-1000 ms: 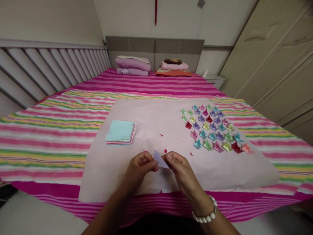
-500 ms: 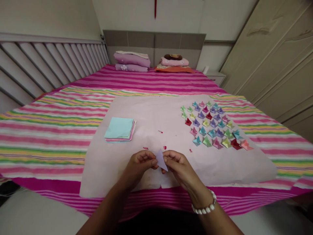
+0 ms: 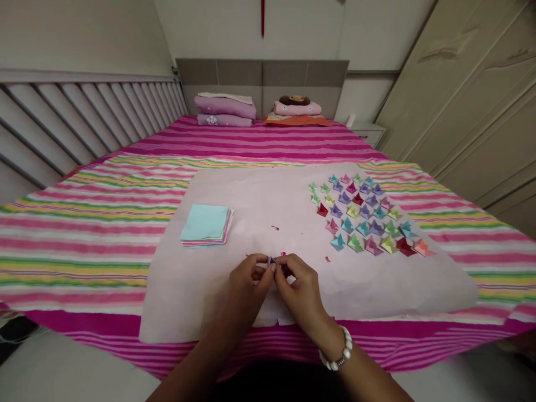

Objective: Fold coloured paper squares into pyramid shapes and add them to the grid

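Note:
Between my fingertips is a small folded piece of purple paper (image 3: 273,261), mostly covered by the fingers. My left hand (image 3: 250,285) pinches it from the left, and my right hand (image 3: 299,287), with a white bead bracelet at the wrist, pinches it from the right. Both hands are just above the large pale sheet (image 3: 184,301) near its front edge. Left of them lies a stack of square coloured paper (image 3: 206,223), light blue on top. To the right stand several small folded paper boats (image 3: 364,212) in many colours, set out in rough rows.
Small red scraps (image 3: 328,259) lie about the sheet, along with a thin red bit (image 3: 275,227). Striped bedding (image 3: 84,234) surrounds the sheet. Folded purple bedding (image 3: 225,106) and a pink pile (image 3: 297,107) sit by the headboard (image 3: 238,72). A slatted rail (image 3: 104,106) runs along the left.
The purple paper was a flat, clearly visible triangle; now it is turned and partly opened, largely behind my fingers. Both hands have drawn closer together around it.

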Demonstrator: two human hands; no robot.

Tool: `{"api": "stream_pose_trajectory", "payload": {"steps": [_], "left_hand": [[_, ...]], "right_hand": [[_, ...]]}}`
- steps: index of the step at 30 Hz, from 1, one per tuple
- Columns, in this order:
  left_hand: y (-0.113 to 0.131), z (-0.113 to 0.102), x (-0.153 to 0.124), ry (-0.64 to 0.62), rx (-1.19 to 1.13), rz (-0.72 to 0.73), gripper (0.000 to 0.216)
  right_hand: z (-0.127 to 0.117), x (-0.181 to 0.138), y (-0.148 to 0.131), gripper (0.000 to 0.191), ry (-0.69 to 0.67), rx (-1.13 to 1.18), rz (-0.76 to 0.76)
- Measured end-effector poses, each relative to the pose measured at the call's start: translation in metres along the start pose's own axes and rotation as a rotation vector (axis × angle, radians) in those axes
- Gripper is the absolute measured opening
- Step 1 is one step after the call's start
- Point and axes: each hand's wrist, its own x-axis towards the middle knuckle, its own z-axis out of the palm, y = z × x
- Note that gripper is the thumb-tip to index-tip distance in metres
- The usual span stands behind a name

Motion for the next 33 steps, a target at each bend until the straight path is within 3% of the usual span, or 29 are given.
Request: {"api": "stream_pose_trajectory", "payload": {"steps": [5, 10, 14, 17, 22, 26, 33], "left_hand": [[0.0, -0.002, 0.004, 0.059, 0.052, 0.182, 0.018], [-0.002, -0.008, 0.005, 0.017, 0.12, 0.157, 0.014], [-0.006, -0.017, 0.005, -0.125, 0.167, 0.423, 0.024], [-0.009, -0.022, 0.006, -0.22, 0.177, 0.499, 0.038], [-0.009, -0.023, 0.007, -0.098, 0.196, 0.435, 0.024], [-0.001, -0.021, 0.006, 0.015, 0.065, 0.304, 0.007], [0.005, -0.021, 0.008, -0.039, -0.192, 0.11, 0.01]], "right_hand": [[0.0, 0.003, 0.004, 0.016, -0.014, 0.166, 0.114], [-0.002, 0.007, 0.007, 0.017, -0.034, 0.367, 0.294], [-0.005, 0.011, 0.004, 0.012, -0.045, 0.458, 0.384], [-0.008, 0.014, 0.003, 0.009, -0.051, 0.48, 0.411], [-0.01, 0.013, 0.0, 0.013, -0.117, 0.535, 0.417], [-0.011, 0.011, -0.002, 0.025, -0.178, 0.553, 0.382], [-0.006, 0.007, -0.001, 0.031, -0.304, 0.507, 0.338]]}}
